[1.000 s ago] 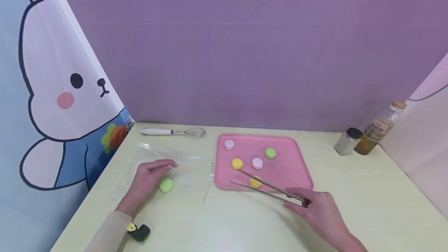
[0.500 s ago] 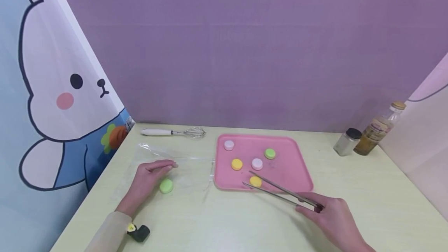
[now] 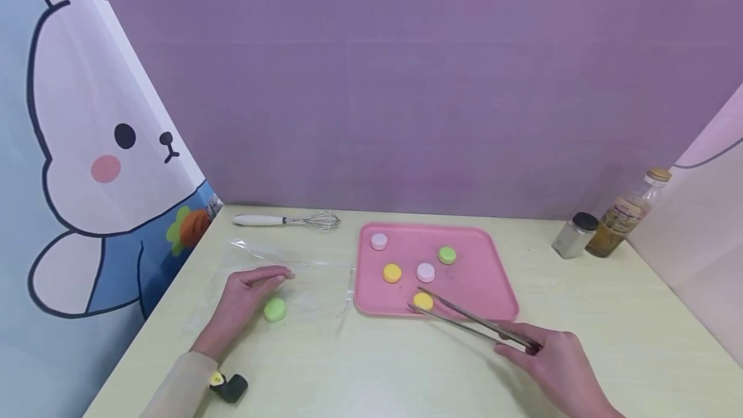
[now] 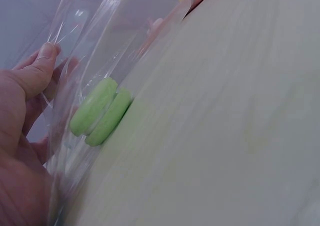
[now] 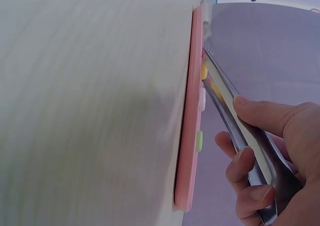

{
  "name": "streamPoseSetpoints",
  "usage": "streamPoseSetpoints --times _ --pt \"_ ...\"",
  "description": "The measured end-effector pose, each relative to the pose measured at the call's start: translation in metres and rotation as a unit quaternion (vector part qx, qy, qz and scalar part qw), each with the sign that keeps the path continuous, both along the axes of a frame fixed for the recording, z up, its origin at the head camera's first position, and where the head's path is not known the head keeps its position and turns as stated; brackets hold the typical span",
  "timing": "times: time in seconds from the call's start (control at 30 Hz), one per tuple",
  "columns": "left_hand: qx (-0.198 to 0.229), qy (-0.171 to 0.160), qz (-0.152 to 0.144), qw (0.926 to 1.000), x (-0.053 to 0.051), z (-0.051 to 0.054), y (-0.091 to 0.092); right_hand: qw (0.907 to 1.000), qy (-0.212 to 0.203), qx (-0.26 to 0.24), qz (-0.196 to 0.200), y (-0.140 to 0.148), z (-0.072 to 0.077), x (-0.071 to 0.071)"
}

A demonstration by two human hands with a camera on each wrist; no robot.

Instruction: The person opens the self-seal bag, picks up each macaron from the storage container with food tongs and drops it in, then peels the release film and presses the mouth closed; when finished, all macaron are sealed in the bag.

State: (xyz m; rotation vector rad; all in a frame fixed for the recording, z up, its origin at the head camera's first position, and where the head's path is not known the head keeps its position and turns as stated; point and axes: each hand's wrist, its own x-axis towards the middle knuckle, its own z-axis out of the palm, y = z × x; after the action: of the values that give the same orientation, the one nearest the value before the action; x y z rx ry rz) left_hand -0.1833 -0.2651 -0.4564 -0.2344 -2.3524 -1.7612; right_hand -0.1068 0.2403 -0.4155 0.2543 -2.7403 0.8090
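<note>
A: What's at the left?
B: The left hand [image 3: 246, 292] pinches the clear bag [image 3: 322, 282] between thumb and fingers. A green macaron [image 3: 275, 309] shows through the film, just beside the hand.
A: Room past that?
B: Little: the bag's right edge comes up to the pink tray [image 3: 487, 289]. In front of both, open tabletop [image 3: 360, 366].
A: And the right hand [image 3: 557, 360]?
B: Fingers curled round metal tongs [image 3: 490, 325], whose spread arms straddle the front yellow macaron [image 3: 423, 302], near the tray's front edge. More tabletop separates the tray from the jar [image 3: 571, 240].
A: Changed from a second ago?
B: The tips have shifted right, away from the other yellow macaron [image 3: 391, 273], and stand closer together. The macarons haven't moved.
</note>
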Motion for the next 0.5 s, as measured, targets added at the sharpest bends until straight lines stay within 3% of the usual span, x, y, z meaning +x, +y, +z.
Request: streamPoseSetpoints --times 0.5 --pt "0.0 -0.006 0.004 1.0 -0.0005 -0.0008 -0.0002 0.9997 0.022 -0.01 0.009 0.0 -0.002 -0.0005"
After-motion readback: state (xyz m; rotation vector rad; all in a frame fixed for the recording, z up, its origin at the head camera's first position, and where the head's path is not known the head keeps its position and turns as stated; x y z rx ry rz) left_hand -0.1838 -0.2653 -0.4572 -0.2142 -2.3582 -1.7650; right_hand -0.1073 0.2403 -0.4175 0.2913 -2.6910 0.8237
